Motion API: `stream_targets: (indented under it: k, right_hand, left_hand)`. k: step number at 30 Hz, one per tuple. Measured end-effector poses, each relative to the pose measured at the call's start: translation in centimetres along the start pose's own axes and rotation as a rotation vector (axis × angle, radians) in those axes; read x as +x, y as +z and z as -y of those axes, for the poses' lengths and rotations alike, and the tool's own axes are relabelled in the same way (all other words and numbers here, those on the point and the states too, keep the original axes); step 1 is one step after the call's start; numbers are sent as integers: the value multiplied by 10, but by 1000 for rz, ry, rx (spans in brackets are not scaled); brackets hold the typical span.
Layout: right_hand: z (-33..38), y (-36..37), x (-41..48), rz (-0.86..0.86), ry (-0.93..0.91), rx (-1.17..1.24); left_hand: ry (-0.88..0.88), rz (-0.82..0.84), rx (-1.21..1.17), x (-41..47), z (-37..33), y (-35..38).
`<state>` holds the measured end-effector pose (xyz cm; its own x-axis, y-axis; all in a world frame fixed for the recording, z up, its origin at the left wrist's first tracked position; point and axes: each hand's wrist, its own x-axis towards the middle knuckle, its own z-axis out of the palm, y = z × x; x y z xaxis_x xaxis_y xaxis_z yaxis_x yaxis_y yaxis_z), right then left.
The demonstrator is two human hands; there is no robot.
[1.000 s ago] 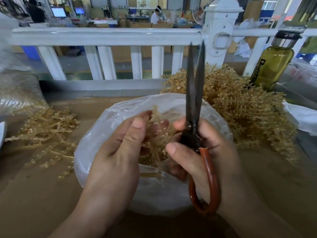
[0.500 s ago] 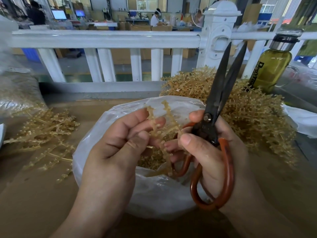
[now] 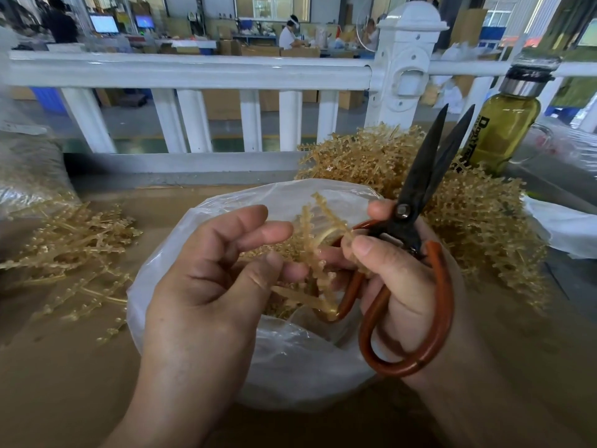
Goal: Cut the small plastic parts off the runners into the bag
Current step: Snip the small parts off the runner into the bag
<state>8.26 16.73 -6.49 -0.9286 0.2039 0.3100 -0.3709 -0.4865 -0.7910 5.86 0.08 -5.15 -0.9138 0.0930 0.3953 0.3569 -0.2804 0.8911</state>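
Amber plastic, a branching runner [image 3: 318,265] studded with small parts, sits between the two hands, just above the open mouth of the bag. The left hand [image 3: 206,286] pinches its lower stem between thumb and curled fingers, with the index finger lifted over it. The right hand [image 3: 399,286] has its fingers curled through the rust-orange loops of the scissors [image 3: 403,211] and grips them, while its thumb tip touches an upper branch of the same runner. The dark blades stand slightly apart and point up and away from that hand, clear of the runner.

Directly beneath both hands lies the clear plastic bag [image 3: 290,367], with cut amber parts in its bottom. Beyond the right hand, behind the blades, rises a large heap of runners [image 3: 484,227]. A yellow-green bottle [image 3: 504,134] with a metal collar stands past that heap. Out to the left of the left hand, a smaller scatter of runners [image 3: 74,240] lies on the brown tabletop [image 3: 64,376]. A white railing [image 3: 193,71] runs across farther out, beyond the bag and both piles.
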Motion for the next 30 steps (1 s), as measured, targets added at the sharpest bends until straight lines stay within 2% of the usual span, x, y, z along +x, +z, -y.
stream_targets:
  k: [2,5,9,11,14,16,19,24,26,30]
  right_hand:
    - [-1,2,-1,-8,-45,94]
    - [-2,1,1,-41,-49,91]
    - [4,7,2,59,-23,166]
    - [6,10,2,94,3,226]
    - [7,9,1,81,26,241]
    - [5,8,0,116,39,263]
    - [1,6,-1,145,50,280]
    - [0,3,0,47,-13,19]
    - [0,1,-1,17,-27,-58]
    - [0,5,-7,47,-95,-143]
  left_hand:
    - [-6,7,3,1,1,0]
    - [-2,-1,32,1,2,-2]
    - [-59,-96,73,6,1,-7]
    - [-207,-61,-13,10,1,-10]
    - [-544,162,-212,12,0,-15]
    - [-629,253,-237,13,-1,-18]
    - [-594,296,-238,13,-2,-17]
    - [-458,276,-207,9,-2,-12]
    - [-476,276,-245,9,-5,-11]
    - [-621,317,-349,6,-7,-10]
